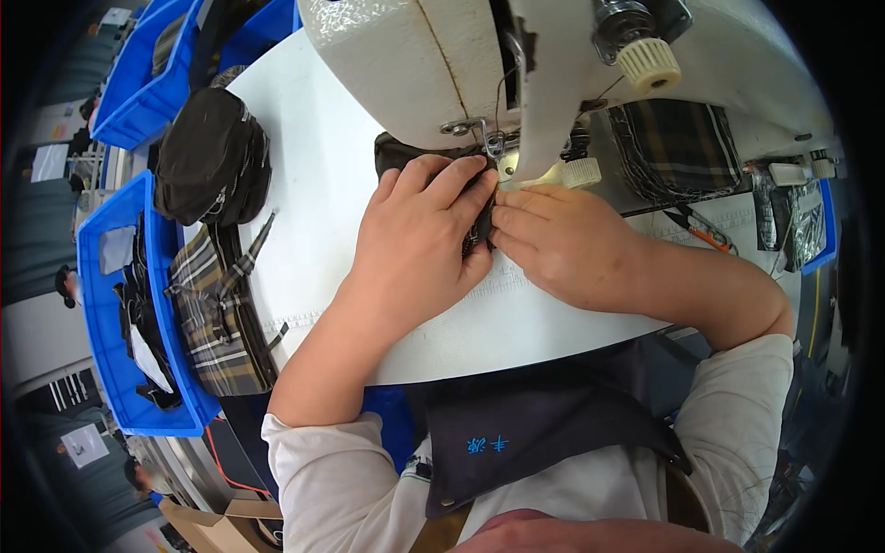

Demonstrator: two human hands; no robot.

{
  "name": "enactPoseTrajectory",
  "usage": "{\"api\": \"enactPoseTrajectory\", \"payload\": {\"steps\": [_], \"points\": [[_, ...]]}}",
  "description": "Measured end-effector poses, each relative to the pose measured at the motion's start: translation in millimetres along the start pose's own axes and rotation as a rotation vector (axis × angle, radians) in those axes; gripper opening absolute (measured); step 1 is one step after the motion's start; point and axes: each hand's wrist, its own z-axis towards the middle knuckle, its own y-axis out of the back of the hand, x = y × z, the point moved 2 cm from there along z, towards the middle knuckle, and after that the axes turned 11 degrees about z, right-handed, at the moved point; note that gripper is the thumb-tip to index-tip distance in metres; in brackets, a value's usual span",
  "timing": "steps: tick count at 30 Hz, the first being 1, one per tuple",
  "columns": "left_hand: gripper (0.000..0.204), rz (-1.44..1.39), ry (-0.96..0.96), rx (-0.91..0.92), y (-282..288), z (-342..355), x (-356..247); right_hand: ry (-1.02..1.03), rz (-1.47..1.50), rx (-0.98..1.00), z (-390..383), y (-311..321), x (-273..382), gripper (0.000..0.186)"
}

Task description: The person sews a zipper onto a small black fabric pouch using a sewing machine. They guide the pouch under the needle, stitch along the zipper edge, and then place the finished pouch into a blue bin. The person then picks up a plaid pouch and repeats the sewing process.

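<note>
A piece of dark fabric (395, 155) lies under the needle area of a white sewing machine (406, 64), close to the presser foot (496, 144). My left hand (415, 230) rests over it, fingers bent on the cloth and thumb at its near edge, gripping it. From the other side my right hand (572, 244) holds the fabric's right edge with its fingers pressed together. The fingertips of both hands almost meet just in front of the foot. Most of the cloth is hidden beneath my left hand.
Left on the white table (313, 249) are a stack of dark fabric pieces (207, 157) and plaid pieces (217, 313). Blue bins (147, 304) stand beyond its edge. Right of the machine lie plaid panels (678, 147) and an orange-handled cutting tool (710, 238).
</note>
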Motion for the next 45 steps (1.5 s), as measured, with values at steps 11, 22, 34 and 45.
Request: {"api": "enactPoseTrajectory", "payload": {"steps": [11, 22, 34, 45], "points": [[0.059, -0.042, 0.107, 0.020, -2.8, 0.7, -8.1, -0.033, 0.053, 0.005, -0.8, 8.0, -2.2, 0.012], [0.055, -0.060, 0.109, -0.016, -3.3, -0.4, -7.5, -0.098, 0.000, -0.023, -1.0, 9.0, -4.9, 0.014], [0.043, -0.018, -0.046, -0.059, -1.6, -3.2, 1.6, 0.007, -0.266, -0.010, -7.3, -1.0, 14.4, 0.030], [0.037, -0.019, -0.073, -0.049, -2.2, -5.1, -2.7, -0.043, -0.277, 0.046, -13.1, 1.2, 29.7, 0.010]]}}
